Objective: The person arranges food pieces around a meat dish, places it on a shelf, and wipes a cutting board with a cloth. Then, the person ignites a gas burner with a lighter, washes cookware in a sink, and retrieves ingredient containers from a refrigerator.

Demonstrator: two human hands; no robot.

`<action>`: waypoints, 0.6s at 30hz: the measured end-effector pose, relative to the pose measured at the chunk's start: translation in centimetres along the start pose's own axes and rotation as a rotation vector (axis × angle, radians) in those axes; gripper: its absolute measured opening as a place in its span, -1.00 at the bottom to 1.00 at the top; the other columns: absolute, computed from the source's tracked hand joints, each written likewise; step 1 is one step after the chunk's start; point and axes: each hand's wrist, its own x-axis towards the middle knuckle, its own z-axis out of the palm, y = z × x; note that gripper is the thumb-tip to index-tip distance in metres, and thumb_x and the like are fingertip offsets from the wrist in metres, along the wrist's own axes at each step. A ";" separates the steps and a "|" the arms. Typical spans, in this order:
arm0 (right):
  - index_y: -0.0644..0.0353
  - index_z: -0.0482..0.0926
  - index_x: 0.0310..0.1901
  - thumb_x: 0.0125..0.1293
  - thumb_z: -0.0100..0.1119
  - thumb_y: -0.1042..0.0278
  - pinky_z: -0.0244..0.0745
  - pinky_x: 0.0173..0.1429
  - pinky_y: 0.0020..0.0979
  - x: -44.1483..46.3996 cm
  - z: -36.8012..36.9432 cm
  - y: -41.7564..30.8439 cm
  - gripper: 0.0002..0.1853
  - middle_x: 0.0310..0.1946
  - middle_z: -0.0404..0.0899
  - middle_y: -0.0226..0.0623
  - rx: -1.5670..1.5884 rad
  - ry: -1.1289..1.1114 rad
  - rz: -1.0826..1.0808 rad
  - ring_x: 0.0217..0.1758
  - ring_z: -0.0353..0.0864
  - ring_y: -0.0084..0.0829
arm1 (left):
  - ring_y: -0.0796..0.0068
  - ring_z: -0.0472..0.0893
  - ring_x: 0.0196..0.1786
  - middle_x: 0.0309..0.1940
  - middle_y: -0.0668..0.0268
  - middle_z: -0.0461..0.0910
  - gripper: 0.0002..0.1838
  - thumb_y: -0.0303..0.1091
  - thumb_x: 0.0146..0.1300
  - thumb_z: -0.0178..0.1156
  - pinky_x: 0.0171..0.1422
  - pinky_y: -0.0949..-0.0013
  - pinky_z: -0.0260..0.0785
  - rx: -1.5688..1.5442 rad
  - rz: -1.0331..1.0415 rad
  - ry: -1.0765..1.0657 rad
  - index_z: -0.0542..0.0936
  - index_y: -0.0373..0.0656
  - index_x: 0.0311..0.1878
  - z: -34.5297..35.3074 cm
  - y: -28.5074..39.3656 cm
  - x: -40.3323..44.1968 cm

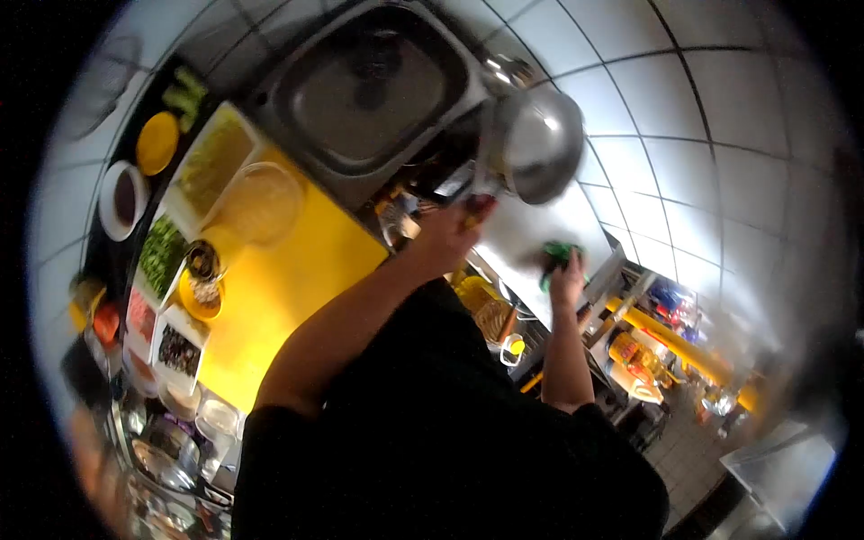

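My left hand point(450, 236) is closed at the near end of a steel pan point(543, 144), which looks tilted up beside the wall tiles. Blur hides exactly how the fingers wrap its handle. To the right, my right hand point(567, 279) presses a bunched green cloth point(556, 256) onto a pale, smooth work surface point(517, 225). The cloth is smeared by motion, and its fabric cannot be made out.
A dark sink point(297, 112) lies at the top. On the left are a yellow cutting board point(297, 279), a tub of chopped greens point(162, 256), a tub of dark pieces point(180, 349) and a clear round lid point(261, 202). Bottles point(634, 355) stand low at right.
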 end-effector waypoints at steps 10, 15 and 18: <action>0.26 0.41 0.32 0.50 0.00 -0.15 0.33 0.43 0.02 -7.7 -2.9 -10.1 -0.37 0.32 0.39 -0.01 1.142 -0.031 0.584 0.35 0.42 -0.08 | 0.41 0.64 -0.39 -0.32 0.18 0.65 -0.59 -0.17 0.44 0.11 -0.16 0.19 0.63 0.089 -0.058 -0.323 0.47 -0.14 0.26 8.5 -1.0 2.2; 0.22 0.35 0.37 0.46 -0.11 -0.25 0.18 0.52 0.07 -8.0 -1.5 -16.1 -0.29 0.41 0.32 -0.08 1.991 -0.767 0.698 0.47 0.26 -0.03 | -0.11 0.67 -0.09 -0.20 -0.04 0.69 -0.62 -0.14 0.28 0.14 0.08 -0.09 0.47 -0.322 0.001 -0.273 0.60 -0.16 0.05 11.8 -2.7 3.2; 0.21 0.40 0.33 0.44 -0.04 -0.13 0.26 0.48 0.02 -6.5 2.2 -11.8 -0.37 0.37 0.39 -0.10 2.045 -0.799 0.536 0.42 0.36 -0.11 | -0.06 0.67 -0.03 -0.15 -0.02 0.69 -0.59 -0.06 0.32 0.12 0.11 -0.06 0.48 -1.349 0.138 -0.042 0.63 -0.12 0.07 15.8 -2.0 1.2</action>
